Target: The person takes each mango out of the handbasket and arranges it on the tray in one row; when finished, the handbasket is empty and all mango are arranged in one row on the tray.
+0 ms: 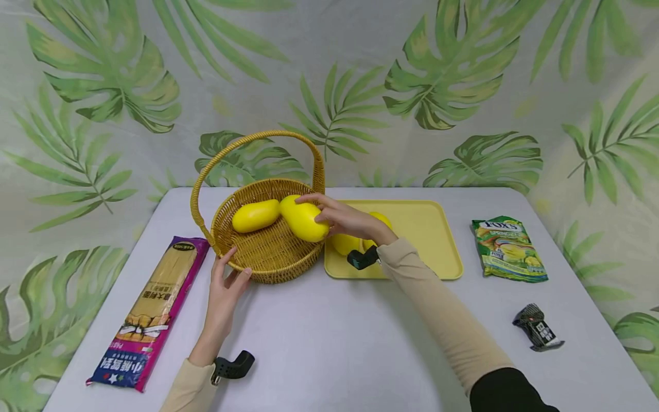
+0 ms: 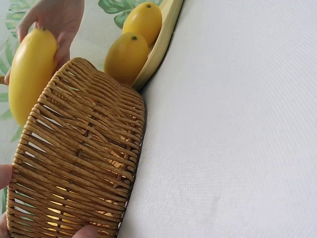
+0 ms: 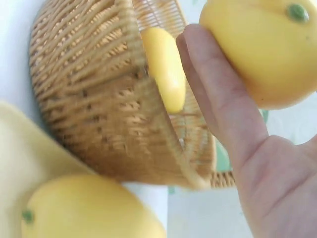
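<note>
My right hand [image 1: 355, 220] grips a yellow mango [image 1: 305, 220] over the right rim of a woven wicker basket [image 1: 268, 274]. In the right wrist view the straight fingers [image 3: 218, 84] lie along the held mango's side. Another mango [image 1: 255, 216] rests inside the basket toward the back. My left hand [image 1: 226, 286] holds the basket's near left rim, its fingertips at the wickerwork in the left wrist view. Two mangoes [image 2: 126, 57] sit on the yellow tray [image 1: 422, 240], partly hidden by my right hand and wrist in the head view.
The basket's tall handle [image 1: 257, 135] arches up at the back. A long pasta packet [image 1: 149, 309] lies left of the basket. At the right are a green Fox's bag [image 1: 509, 249] and a small black wrapped packet [image 1: 538, 327]. A leaf-print cloth hangs behind the table.
</note>
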Demonstrator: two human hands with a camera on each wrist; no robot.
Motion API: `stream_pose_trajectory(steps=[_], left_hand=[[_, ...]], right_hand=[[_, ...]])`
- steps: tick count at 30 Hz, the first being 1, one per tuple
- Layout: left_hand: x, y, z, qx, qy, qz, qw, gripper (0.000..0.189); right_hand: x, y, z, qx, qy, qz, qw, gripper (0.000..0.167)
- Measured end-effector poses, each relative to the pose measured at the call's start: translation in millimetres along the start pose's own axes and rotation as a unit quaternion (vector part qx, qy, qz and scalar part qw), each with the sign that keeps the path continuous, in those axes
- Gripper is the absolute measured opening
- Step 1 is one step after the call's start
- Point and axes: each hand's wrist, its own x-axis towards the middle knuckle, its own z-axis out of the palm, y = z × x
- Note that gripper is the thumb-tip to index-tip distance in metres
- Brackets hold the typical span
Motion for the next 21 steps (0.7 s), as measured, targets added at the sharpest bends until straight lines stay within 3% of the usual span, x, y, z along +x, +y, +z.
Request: stream_pose_trajectory(steps=[11,21], left_hand=[[-1.3,0.1,1.5,0.014,0.006,0.001,0.9999,0.059],[-1.7,0.3,1.5,0.022,0.007,0.004,0.9997,0.059]], right_hand=[[-52.7,5.8,-39.6,-0.032,0.062,0.024,0.9972,0.055],[-104.6,15.6,-68.6,-0.009,0.094,0.037,0.9948,0.060]])
